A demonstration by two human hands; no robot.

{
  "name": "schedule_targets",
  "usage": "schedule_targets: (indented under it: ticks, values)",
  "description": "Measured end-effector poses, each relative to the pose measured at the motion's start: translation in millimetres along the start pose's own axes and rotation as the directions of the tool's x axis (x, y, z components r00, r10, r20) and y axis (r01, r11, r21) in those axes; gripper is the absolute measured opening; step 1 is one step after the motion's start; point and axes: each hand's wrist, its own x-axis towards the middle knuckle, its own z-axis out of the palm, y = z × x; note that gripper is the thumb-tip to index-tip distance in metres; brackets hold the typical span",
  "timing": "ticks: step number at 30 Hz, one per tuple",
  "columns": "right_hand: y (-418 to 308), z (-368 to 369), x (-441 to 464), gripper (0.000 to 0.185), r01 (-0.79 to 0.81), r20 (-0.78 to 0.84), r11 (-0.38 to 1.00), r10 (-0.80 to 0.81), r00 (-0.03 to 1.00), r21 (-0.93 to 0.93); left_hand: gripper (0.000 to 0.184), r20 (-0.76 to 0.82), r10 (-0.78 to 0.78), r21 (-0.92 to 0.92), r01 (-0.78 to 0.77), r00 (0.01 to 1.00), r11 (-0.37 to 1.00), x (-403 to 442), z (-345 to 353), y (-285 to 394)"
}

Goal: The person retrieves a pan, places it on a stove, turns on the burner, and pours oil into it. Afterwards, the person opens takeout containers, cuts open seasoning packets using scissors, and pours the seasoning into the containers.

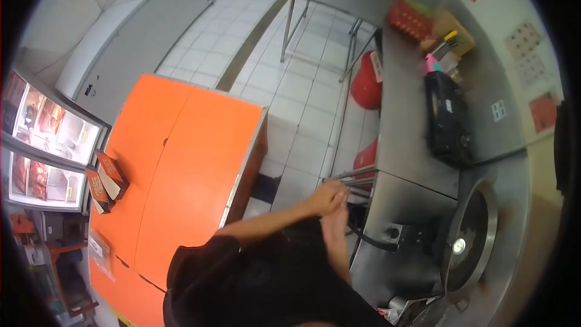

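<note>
1. Left hand (pixel 328 198) and right hand (pixel 334 223) touching; grip closeness or contents: can't tell.
2. Black tube (pixel 376 243) just right, by steel bench (pixel 402 130).
3. Orange bench (pixel 193 145) left; boxes (pixel 115 174) at its left edge.

The stainless-steel counter (pixel 407 209) lies flat, its dull grey surface crossed by a straight seam and marked with dark patches. Slim metal bars (pixel 363 172) run close together out past its edge. A black tube (pixel 376 243) curves over that edge, one end near a small round fitting (pixel 394 231), the other hidden.
</note>
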Motion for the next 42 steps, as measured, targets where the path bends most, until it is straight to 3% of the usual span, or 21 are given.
schedule_targets:
  ticks: [1,3,5,7,8,9,11,13,16,21,25,27,28,29,30,32,33,34,38,41,42]
  values:
    - [-13,22,10,0.047,-0.074,-0.129,0.994,0.085,0.988,0.085,0.029,0.071,-0.056,0.048,0.052,0.996,0.997,22,-22,-38]
    - [-66,36,84,0.047,-0.08,-0.011,0.977,0.079,0.997,-0.197,0.024,0.024,-0.099,0.214,0.092,0.995,0.973,79,-72,-166]
    - [-90,31,153,0.041,-0.003,-0.112,0.975,-0.023,0.993,-0.223,0.026,-0.187,-0.324,0.119,0.349,0.927,0.93,105,-128,-216]
    - [-112,28,229,0.031,-0.016,-0.247,0.815,-0.158,0.956,-0.58,0.027,-0.33,-0.357,0.228,0.44,0.874,0.869,123,-189,-270]
    - [-118,35,279,0.021,0.079,-0.228,0.788,-0.27,0.935,-0.611,0.026,-0.44,-0.415,0.166,0.526,0.796,0.834,128,-214,-304]
    - [-128,38,331,0.015,0.07,-0.168,0.763,-0.229,0.959,-0.642,0.026,-0.52,-0.379,0.246,0.56,0.765,0.791,124,-239,-337]
    - [-161,111,415,0.015,0.054,-0.053,0.624,-0.152,0.987,-0.779,0.026,-0.595,-0.537,0.113,0.724,0.597,0.68,125,-289,-351]
    - [-172,187,496,0.023,0.366,0.287,0.383,-0.247,0.925,-0.848,0.027,-0.713,-0.576,-0.031,0.802,0.4,0.597,115,-315,-365]
    - [-185,288,609,0.031,0.61,0.603,0.096,-0.087,0.793,-0.787,0.028,-0.772,-0.59,-0.157,0.83,0.234,0.535,106,-339,-374]
    - [-169,395,781,0.03,0.766,0.729,-0.117,0.246,0.639,-0.632,0.031,-0.704,-0.709,-0.253,0.919,0.039,0.302,119,-382,-428]
    - [-112,399,911,0.026,0.762,0.769,-0.222,0.074,0.635,-0.608,0.031,-0.548,-0.822,-0.075,0.97,0.155,0.232,171,-486,-547]
    - [-108,405,943,0.025,0.517,0.486,-0.203,0.183,0.854,-0.832,0.033,-0.396,-0.89,0.156,0.972,0.226,0.177,240,-566,-614]
    - [-103,402,961,0.026,0.465,0.432,-0.208,0.187,0.882,-0.861,0.036,-0.419,-0.851,0.203,0.947,0.315,0.251,287,-610,-645]
    - [-98,401,981,0.026,0.412,0.37,-0.209,0.215,0.904,-0.887,0.039,-0.4,-0.883,-0.044,0.957,0.247,0.288,359,-662,-649]
    - [-104,418,991,0.025,0.328,0.292,-0.163,0.207,0.934,-0.931,0.04,-0.487,-0.736,0.06,0.859,0.469,0.508,401,-699,-686]
    - [-102,442,1009,0.024,0.249,0.248,0.013,0.157,0.956,-0.968,0.035,-0.558,-0.528,0.12,0.692,0.64,0.712,489,-780,-753]
    - [-96,450,1028,0.025,0.265,0.277,0.14,0.078,0.958,-0.954,0.033,-0.489,-0.611,0.044,0.717,0.622,0.695,548,-825,-760]
    - [-95,470,1047,0.024,0.234,0.246,0.18,0.049,0.968,-0.956,0.031,-0.489,-0.528,0.079,0.637,0.695,0.766,576,-859,-813]
    - [-89,561,1177,0.018,0.223,0.193,0.267,-0.132,0.972,-0.938,0.031,-0.435,-0.624,0.183,0.742,0.65,0.645,652,-965,-956]
    - [-84,626,1313,0.016,0.249,0.181,0.36,-0.21,0.961,-0.899,0.037,-0.436,-0.699,0.388,0.82,0.566,0.421,603,-1003,-1090]
    - [-85,655,1372,0.016,0.257,0.205,0.313,-0.189,0.96,-0.914,0.039,-0.396,-0.66,0.429,0.764,0.638,0.481,570,-1008,-1120]
